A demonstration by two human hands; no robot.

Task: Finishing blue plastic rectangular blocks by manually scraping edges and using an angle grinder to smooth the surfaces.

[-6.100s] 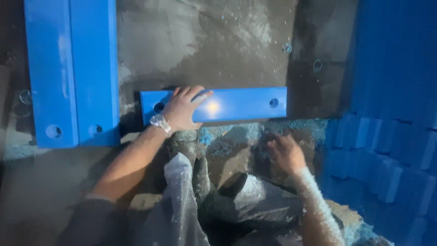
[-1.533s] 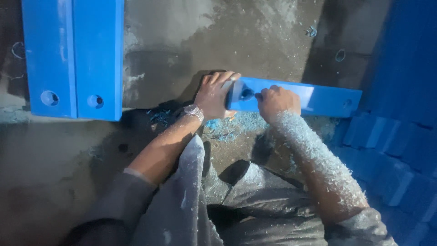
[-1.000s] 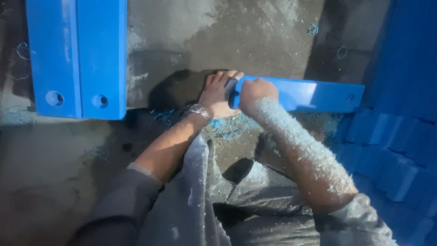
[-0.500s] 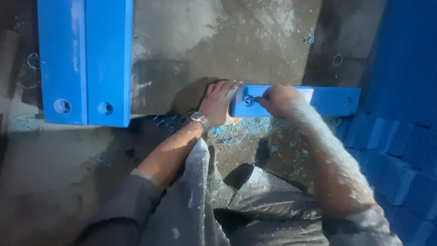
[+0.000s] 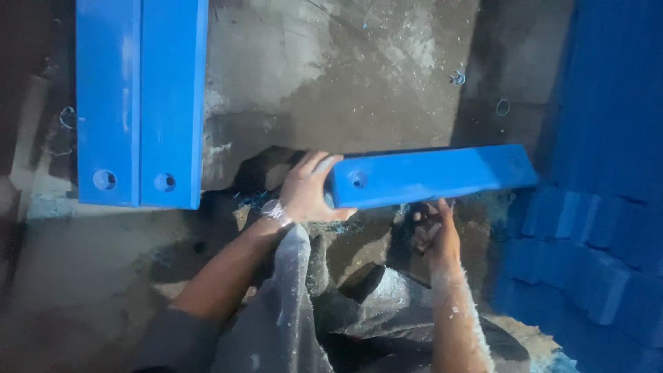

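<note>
A long blue plastic bar (image 5: 431, 175) with a hole near each end lies across the grey concrete floor in front of me. My left hand (image 5: 307, 190) grips its left end, fingers over the top and thumb under the near edge. My right hand (image 5: 435, 231) is below the bar's middle, near its underside, fingers loosely curled; whether it touches the bar I cannot tell. My forearm is dusted with pale shavings.
Two more blue bars (image 5: 141, 103) lie side by side at the upper left, holes at their near ends. A stack of blue blocks (image 5: 594, 262) fills the right side. Blue shavings are scattered on the floor (image 5: 331, 83). My knees and grey trousers (image 5: 290, 318) are below.
My right hand has come off the bar's left end and dropped below its middle. The left hand now grips the bar's end, and the bar looks lifted and slightly tilted.
</note>
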